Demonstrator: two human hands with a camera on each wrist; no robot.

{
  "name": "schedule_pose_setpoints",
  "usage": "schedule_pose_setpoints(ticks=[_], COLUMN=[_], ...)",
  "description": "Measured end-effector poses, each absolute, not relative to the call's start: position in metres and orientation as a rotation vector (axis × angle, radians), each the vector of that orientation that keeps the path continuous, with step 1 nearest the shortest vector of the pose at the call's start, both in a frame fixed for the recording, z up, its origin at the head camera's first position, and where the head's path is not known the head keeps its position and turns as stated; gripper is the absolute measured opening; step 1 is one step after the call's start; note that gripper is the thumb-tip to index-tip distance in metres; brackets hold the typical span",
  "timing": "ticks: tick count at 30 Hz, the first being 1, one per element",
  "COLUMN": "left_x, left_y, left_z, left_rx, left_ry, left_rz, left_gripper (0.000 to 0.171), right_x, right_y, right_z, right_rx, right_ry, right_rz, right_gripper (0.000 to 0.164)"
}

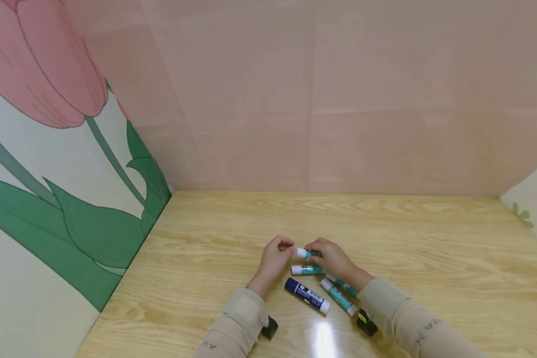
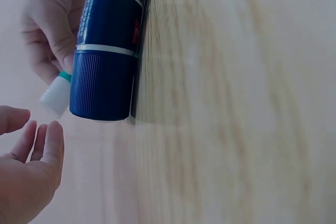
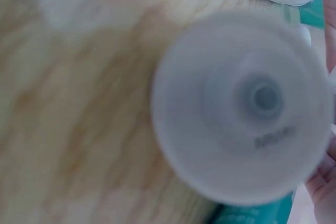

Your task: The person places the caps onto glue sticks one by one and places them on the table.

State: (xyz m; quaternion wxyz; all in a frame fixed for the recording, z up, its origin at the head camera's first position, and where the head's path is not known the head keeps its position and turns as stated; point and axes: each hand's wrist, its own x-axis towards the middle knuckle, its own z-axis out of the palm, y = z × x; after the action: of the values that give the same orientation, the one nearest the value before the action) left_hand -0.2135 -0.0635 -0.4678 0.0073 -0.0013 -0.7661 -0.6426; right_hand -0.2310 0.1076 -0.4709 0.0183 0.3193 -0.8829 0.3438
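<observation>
My right hand point(image 1: 335, 259) pinches a teal glue stick with a white cap point(image 1: 302, 252), held just above the table. Close to that cap is my left hand point(image 1: 275, 259); in the left wrist view its fingers point(image 2: 52, 142) are spread loosely, a small gap from the white cap point(image 2: 55, 95). Below the hands lies another teal glue stick point(image 1: 306, 270), with two more, a slanted teal glue stick point(image 1: 338, 297) and a partly hidden teal glue stick point(image 1: 346, 287), under the right wrist. A larger navy glue stick point(image 1: 307, 297) lies between the forearms.
The wood-grain table point(image 1: 197, 238) meets a pink backdrop point(image 1: 313, 99) at the back and a tulip-printed panel point(image 1: 94, 164) at the left. Black wrist cameras point(image 1: 269, 328) sit under both sleeves. A round white glue stick end point(image 3: 226, 166) fills much of the right wrist view.
</observation>
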Motion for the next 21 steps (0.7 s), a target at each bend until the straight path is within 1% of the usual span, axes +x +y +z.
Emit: schedule_pose_setpoints(ticks=[7, 21], left_x=[-0.2127, -0.2109], left_y=[-0.0662, -0.0694], left_z=[-0.4632, -0.4651], left_rx=[-0.058, -0.061], left_ry=[-2.378, -2.404], left_rz=[-2.011, -2.035], left_gripper=[0.012, 0.011], right_x=[-0.2318, -0.2324], right_y=[0.1082, 0.1005], right_z=[-0.4725, -0.4704], right_rx=[1.023, 1.019], right_ry=[-2.773, -2.839], right_rz=[1.049, 0.989], right_gripper=[0.020, 0.019])
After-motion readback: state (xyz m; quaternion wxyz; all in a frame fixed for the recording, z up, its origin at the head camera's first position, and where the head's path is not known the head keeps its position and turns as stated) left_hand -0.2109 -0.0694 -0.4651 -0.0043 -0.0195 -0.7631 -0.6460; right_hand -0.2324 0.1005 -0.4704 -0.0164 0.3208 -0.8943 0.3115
